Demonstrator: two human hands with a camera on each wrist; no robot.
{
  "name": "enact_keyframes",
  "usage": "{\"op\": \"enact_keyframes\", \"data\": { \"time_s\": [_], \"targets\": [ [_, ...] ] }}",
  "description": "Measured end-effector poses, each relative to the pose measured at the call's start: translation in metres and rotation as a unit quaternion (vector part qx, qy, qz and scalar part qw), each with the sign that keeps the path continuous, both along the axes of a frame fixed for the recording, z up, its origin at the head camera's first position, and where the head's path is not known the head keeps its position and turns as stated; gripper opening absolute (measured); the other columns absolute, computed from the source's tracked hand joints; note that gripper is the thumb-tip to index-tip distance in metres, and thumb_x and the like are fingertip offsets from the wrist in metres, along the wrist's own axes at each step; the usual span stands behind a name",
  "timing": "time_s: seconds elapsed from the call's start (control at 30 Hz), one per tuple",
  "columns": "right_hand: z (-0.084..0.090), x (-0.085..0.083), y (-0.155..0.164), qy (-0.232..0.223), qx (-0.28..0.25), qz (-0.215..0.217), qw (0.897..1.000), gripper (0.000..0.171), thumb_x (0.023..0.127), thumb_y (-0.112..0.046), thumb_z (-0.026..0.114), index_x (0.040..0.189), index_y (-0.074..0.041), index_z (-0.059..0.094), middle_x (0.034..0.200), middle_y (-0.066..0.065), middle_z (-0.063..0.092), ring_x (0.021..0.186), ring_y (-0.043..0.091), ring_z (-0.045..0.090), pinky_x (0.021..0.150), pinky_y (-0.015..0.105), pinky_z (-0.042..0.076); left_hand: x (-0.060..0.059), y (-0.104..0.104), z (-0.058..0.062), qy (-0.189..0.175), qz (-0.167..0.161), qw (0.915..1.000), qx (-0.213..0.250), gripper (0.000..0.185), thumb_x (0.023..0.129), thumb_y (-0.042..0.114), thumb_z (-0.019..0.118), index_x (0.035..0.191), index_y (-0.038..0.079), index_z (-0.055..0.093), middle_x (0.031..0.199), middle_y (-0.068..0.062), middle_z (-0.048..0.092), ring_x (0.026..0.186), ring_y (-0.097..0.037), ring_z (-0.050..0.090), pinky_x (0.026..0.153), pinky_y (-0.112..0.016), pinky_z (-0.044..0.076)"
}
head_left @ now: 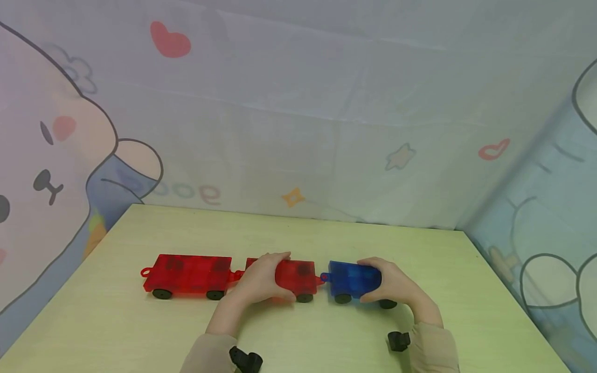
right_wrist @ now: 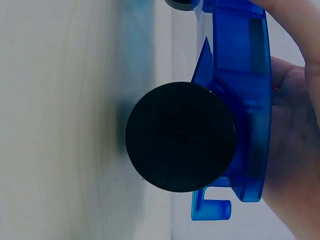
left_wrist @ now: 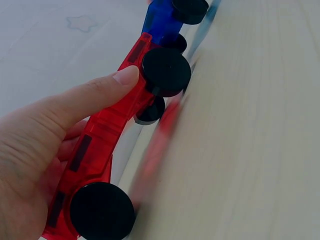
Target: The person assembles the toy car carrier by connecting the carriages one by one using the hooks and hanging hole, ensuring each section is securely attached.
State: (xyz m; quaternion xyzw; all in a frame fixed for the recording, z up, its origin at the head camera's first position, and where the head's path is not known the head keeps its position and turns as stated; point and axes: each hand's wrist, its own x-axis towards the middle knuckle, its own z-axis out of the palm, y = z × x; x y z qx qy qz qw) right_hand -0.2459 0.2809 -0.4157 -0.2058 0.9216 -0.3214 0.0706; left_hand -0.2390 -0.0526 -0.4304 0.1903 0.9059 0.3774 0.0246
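Three translucent toy wagons with black wheels stand in a row on the pale wooden table (head_left: 326, 336). My left hand (head_left: 261, 282) grips the middle red wagon (head_left: 296, 275), thumb along its near side. In the left wrist view the thumb lies on the red wagon (left_wrist: 107, 135) beside a wheel. My right hand (head_left: 392, 282) grips the blue wagon (head_left: 352, 280), whose loop touches the red wagon's hook. The right wrist view is filled by the blue wagon (right_wrist: 245, 100) and one black wheel (right_wrist: 181, 144). A longer red wagon (head_left: 188, 273) stands at the left, joined to the middle one.
A printed fabric backdrop (head_left: 298, 129) with cartoon figures, hearts and stars rises behind the table and along both sides. Black wrist-camera mounts (head_left: 245, 359) sit on both sleeves near the front edge.
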Motion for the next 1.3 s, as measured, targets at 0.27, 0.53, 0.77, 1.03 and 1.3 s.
{"op": "enact_keyframes", "data": {
  "time_s": [0.27, 0.53, 0.77, 1.03, 1.3],
  "targets": [
    [0.001, 0.0006, -0.0012, -0.002, 0.003, -0.003, 1.0, 0.082, 0.066, -0.029, 0.087, 0.135, -0.001, 0.051, 0.135, 0.02, 0.052, 0.116, 0.036, 0.052, 0.089, 0.047, 0.049, 0.0004, -0.0005, -0.0008, -0.001, -0.002, 1.0, 0.003, 0.09, 0.064, 0.032, 0.089, 0.141, 0.008, 0.048, 0.136, -0.005, 0.055, 0.129, -0.033, 0.045, 0.099, -0.054, 0.045],
    [-0.0008, -0.0007, -0.0014, 0.008, 0.013, 0.001, 1.0, 0.083, 0.066, -0.028, 0.088, 0.135, 0.0, 0.051, 0.135, 0.021, 0.051, 0.117, 0.038, 0.051, 0.091, 0.049, 0.048, 0.0008, -0.0007, -0.0012, -0.003, 0.003, 1.0, 0.002, 0.09, 0.065, 0.032, 0.089, 0.142, 0.01, 0.047, 0.137, -0.004, 0.055, 0.131, -0.033, 0.044, 0.1, -0.054, 0.045],
    [-0.0024, -0.0004, -0.0028, 0.001, 0.01, -0.006, 1.0, 0.083, 0.066, -0.029, 0.088, 0.135, -0.001, 0.051, 0.136, 0.02, 0.051, 0.12, 0.039, 0.05, 0.092, 0.05, 0.048, 0.0005, -0.0018, -0.001, 0.001, -0.006, 1.0, 0.004, 0.09, 0.065, 0.033, 0.088, 0.142, 0.008, 0.047, 0.138, -0.006, 0.054, 0.133, -0.035, 0.041, 0.104, -0.056, 0.04],
    [-0.0034, -0.0014, -0.0016, -0.013, 0.005, -0.008, 1.0, 0.084, 0.066, -0.029, 0.088, 0.136, -0.002, 0.051, 0.136, 0.02, 0.051, 0.116, 0.036, 0.051, 0.089, 0.047, 0.05, 0.0013, -0.0019, 0.001, 0.001, -0.01, 0.9999, 0.007, 0.089, 0.065, 0.032, 0.088, 0.141, 0.008, 0.048, 0.137, -0.006, 0.055, 0.131, -0.034, 0.043, 0.103, -0.056, 0.041],
    [-0.0017, -0.0005, -0.0034, -0.016, 0.006, -0.01, 1.0, 0.084, 0.066, -0.029, 0.088, 0.136, -0.001, 0.05, 0.137, 0.02, 0.051, 0.118, 0.037, 0.051, 0.091, 0.049, 0.048, 0.0012, -0.0023, 0.0004, 0.0, -0.007, 1.0, 0.005, 0.09, 0.065, 0.033, 0.088, 0.142, 0.009, 0.047, 0.138, -0.005, 0.054, 0.133, -0.035, 0.042, 0.103, -0.057, 0.04]
  ]
}}
